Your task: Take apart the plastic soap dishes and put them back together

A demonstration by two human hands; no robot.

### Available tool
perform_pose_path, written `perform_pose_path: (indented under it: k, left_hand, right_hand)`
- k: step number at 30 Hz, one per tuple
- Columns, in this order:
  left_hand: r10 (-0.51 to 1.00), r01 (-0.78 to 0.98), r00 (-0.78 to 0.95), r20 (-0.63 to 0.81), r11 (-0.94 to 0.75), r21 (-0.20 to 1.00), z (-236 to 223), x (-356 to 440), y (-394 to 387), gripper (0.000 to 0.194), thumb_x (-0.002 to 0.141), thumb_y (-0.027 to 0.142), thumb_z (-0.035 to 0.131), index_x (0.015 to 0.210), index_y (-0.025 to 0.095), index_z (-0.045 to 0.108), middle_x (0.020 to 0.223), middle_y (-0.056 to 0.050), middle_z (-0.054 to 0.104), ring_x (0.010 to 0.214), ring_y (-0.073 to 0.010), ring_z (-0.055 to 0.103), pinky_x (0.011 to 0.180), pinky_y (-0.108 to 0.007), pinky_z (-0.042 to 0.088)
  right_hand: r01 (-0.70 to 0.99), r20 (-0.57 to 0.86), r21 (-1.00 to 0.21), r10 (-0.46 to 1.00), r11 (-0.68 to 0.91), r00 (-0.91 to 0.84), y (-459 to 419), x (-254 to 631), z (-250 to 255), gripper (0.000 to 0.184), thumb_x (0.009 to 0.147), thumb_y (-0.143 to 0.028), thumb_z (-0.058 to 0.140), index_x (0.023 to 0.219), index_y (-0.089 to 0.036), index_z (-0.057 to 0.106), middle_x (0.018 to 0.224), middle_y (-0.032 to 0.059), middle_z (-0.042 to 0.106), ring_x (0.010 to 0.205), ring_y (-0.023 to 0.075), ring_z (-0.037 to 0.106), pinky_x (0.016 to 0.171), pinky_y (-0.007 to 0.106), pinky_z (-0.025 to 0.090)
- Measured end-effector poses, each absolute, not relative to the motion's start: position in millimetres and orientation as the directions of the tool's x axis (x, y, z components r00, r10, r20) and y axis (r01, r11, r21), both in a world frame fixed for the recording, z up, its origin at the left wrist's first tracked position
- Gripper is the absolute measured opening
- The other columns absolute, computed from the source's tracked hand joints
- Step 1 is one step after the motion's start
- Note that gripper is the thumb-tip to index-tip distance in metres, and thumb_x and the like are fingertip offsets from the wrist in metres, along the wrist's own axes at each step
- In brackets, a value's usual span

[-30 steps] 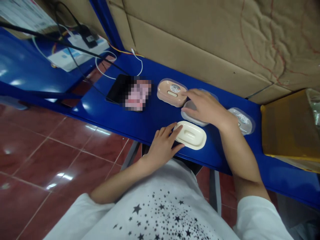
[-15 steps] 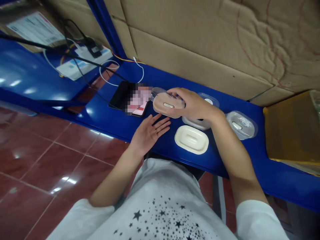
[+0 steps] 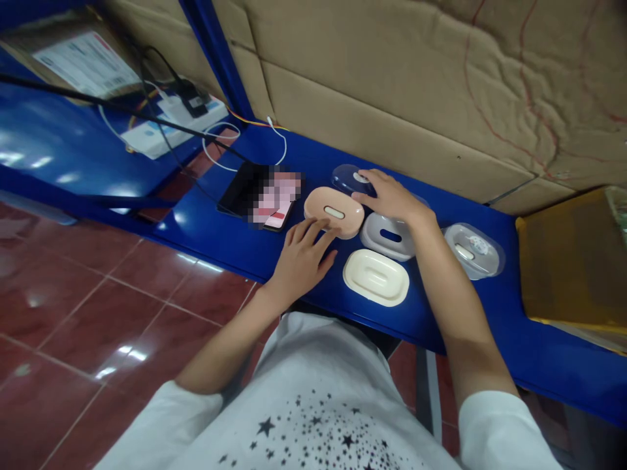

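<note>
A peach soap dish (image 3: 323,202) with a small white oval at its centre lies on the blue shelf. The fingertips of my left hand (image 3: 301,261) reach its near edge, palm down with the fingers apart. Just behind the dish, my right hand (image 3: 389,196) grips a clear lid (image 3: 345,177) with a round white sticker. Under my right wrist sits a grey soap dish (image 3: 385,238) with a dark oval opening, partly covered by the forearm. Closer to me lies a shallow cream tray (image 3: 376,277) with a raised oval in its middle.
A grey soap dish with a clear lid (image 3: 474,251) stands to the right, before a taped cardboard box (image 3: 571,261). On the left are a phone (image 3: 274,219), cables and a white power strip (image 3: 161,134). A cardboard wall (image 3: 382,111) backs the blue shelf (image 3: 206,241).
The clear lid has come off the peach dish and moved back and right in my right hand. My left hand has turned palm down and moved onto the dish's edge.
</note>
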State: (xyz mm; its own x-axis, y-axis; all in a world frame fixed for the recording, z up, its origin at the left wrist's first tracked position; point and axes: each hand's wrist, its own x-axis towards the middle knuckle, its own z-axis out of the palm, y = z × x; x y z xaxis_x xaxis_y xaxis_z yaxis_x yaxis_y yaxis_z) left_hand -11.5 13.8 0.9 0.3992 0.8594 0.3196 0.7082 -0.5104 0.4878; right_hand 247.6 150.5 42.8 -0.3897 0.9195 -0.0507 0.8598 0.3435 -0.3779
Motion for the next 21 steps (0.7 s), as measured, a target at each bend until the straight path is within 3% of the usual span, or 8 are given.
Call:
perform_pose_path:
  k: [6, 9, 11, 13, 17, 21]
  left_hand:
    - [0.847, 0.746, 0.350, 0.401, -0.511, 0.427, -5.2, -23.6, -1.2, 0.026, 0.105, 0.028, 0.064, 0.127, 0.028, 0.076, 0.135, -0.014, 0.074, 0.135, -0.0370, 0.061, 0.107, -0.055, 0.050]
    - [0.850, 0.758, 0.293, 0.437, -0.486, 0.436, -9.6, -25.3, -2.3, 0.021, 0.104, 0.030, 0.068, 0.123, 0.029, 0.078, 0.129, -0.014, 0.075, 0.129, -0.0368, 0.063, 0.106, -0.056, 0.050]
    - [0.853, 0.739, 0.237, 0.466, -0.469, 0.483, -11.1, -24.5, -1.6, 0.023, 0.103, 0.028, 0.069, 0.125, 0.029, 0.076, 0.128, -0.013, 0.074, 0.126, -0.0343, 0.065, 0.108, -0.055, 0.052]
    - [0.856, 0.694, 0.158, 0.492, -0.451, 0.561, -11.3, -23.6, -3.2, 0.026, 0.104, 0.025, 0.067, 0.129, 0.028, 0.073, 0.130, -0.012, 0.070, 0.124, -0.0304, 0.066, 0.107, -0.052, 0.055]
    - [0.834, 0.617, -0.004, 0.552, -0.432, 0.658, -11.7, -26.3, -18.7, 0.018, 0.104, 0.024, 0.065, 0.122, 0.025, 0.071, 0.126, -0.011, 0.063, 0.118, -0.0247, 0.066, 0.100, -0.044, 0.061]
    - [0.891, 0.479, -0.001, 0.454, -0.398, 0.782, -14.1, -35.2, -39.0, 0.023, 0.105, 0.027, 0.065, 0.128, 0.025, 0.066, 0.129, -0.010, 0.061, 0.107, -0.0194, 0.069, 0.090, -0.037, 0.065]
  right_hand:
    - [0.892, -0.094, -0.300, 0.919, 0.340, -0.382, 140.4, 237.0, 55.8, 0.060, 0.113, -0.050, 0.044, 0.165, -0.021, 0.052, 0.178, 0.0176, 0.042, 0.166, 0.0402, 0.037, 0.131, 0.066, 0.033]
    - [0.840, -0.051, -0.315, 0.876, 0.442, -0.480, 122.7, 217.7, 72.0, 0.056, 0.113, -0.051, 0.046, 0.156, -0.019, 0.062, 0.169, 0.0190, 0.054, 0.155, 0.0425, 0.050, 0.125, 0.062, 0.040]
    - [0.756, -0.089, -0.372, 0.790, 0.539, -0.607, 106.3, 200.7, 80.2, 0.050, 0.110, -0.052, 0.053, 0.145, -0.020, 0.069, 0.152, 0.0171, 0.068, 0.139, 0.0389, 0.063, 0.114, 0.053, 0.049]
    - [0.692, -0.149, -0.397, 0.702, 0.603, -0.696, 88.8, 183.9, 82.7, 0.043, 0.107, -0.052, 0.062, 0.135, -0.022, 0.074, 0.143, 0.0147, 0.073, 0.130, 0.0357, 0.068, 0.106, 0.048, 0.051]
    - [0.719, -0.169, -0.228, 0.701, 0.657, -0.693, 62.0, 160.2, 75.2, 0.038, 0.103, -0.034, 0.074, 0.138, -0.019, 0.068, 0.157, 0.0186, 0.065, 0.144, 0.0405, 0.060, 0.109, 0.052, 0.045]
    - [0.763, -0.162, -0.131, 0.745, 0.633, -0.647, 55.1, 153.4, 75.5, 0.034, 0.107, -0.020, 0.061, 0.141, -0.012, 0.064, 0.144, 0.0214, 0.073, 0.136, 0.0387, 0.067, 0.106, 0.050, 0.047]
